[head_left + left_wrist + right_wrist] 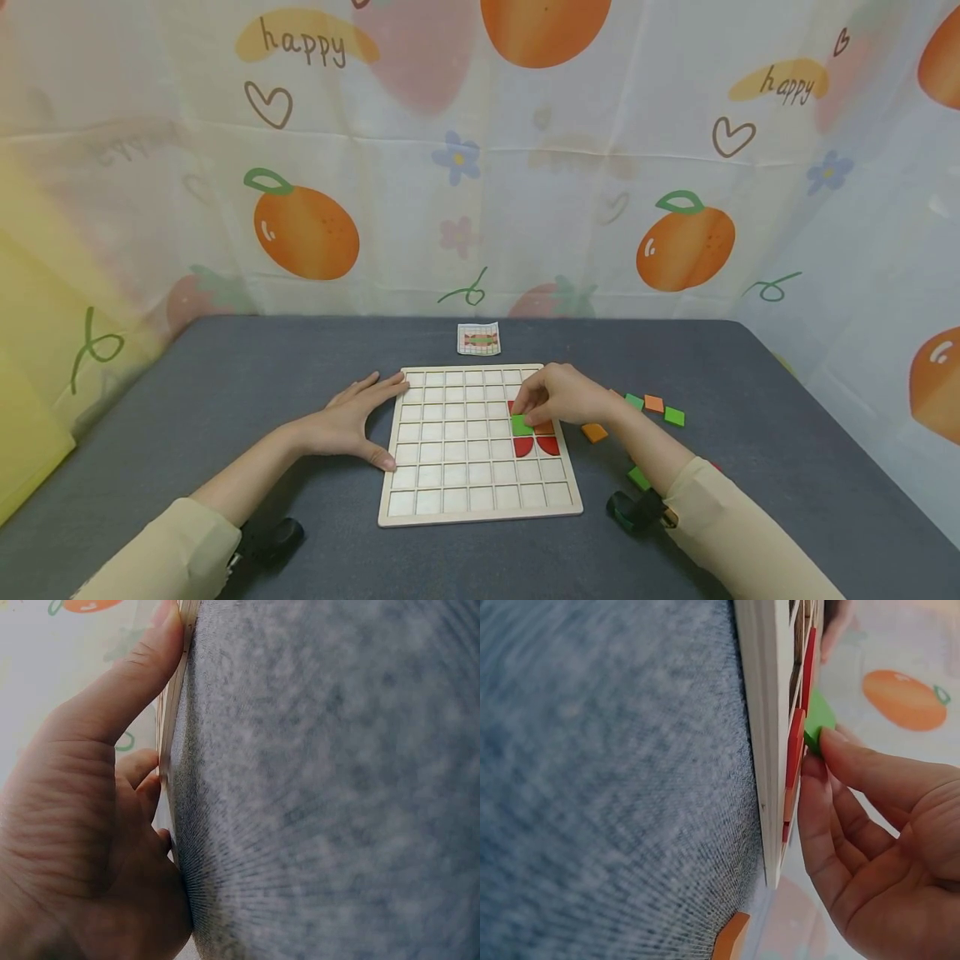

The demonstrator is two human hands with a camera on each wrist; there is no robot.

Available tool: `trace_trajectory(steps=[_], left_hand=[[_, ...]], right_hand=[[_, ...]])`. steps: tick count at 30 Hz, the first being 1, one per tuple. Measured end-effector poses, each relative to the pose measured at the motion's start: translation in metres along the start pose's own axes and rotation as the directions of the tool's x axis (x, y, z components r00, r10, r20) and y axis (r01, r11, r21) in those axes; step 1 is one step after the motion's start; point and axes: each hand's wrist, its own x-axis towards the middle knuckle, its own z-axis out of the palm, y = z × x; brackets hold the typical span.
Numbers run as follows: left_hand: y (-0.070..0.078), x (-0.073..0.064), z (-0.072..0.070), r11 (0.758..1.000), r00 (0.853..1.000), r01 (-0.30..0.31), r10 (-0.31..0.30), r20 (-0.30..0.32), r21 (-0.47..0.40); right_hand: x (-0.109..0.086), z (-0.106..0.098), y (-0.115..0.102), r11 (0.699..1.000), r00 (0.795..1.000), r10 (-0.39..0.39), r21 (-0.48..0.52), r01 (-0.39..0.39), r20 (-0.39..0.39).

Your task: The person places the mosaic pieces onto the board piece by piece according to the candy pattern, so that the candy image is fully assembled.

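Note:
A pale wooden grid board (480, 520) lies on the table. Along its left edge rests my left hand (341, 425), fingers spread, the thumb and fingertips at the frame. In the left wrist view that thumb (146, 671) lies along the board's side. My right hand (566, 393) pinches a green square tile (522, 426) between thumb and fingers, over the right part of the grid. The right wrist view shows the green tile (820, 724) tilted, close to the board. Two red rounded pieces (522, 447) sit in cells just below, and an orange tile (543, 428) sits beside it, partly hidden.
Loose tiles lie right of the board: orange ones (594, 432), green ones (674, 416) and another green tile (639, 477) near the right forearm. Behind the board is a small card (478, 339) with a coloured grid pattern. A printed curtain (390, 200) hangs behind the table.

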Motion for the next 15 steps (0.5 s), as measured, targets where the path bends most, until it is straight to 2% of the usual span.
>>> trace_trajectory(steps=[15], left_hand=[[0.0014, -0.0002, -0.0006, 1.0, 1.0, 0.002, -0.002, 0.002, -0.003]], right_hand=[[-0.001, 0.0021, -0.0007, 1.0, 1.0, 0.012, -0.015, -0.013, -0.011]])
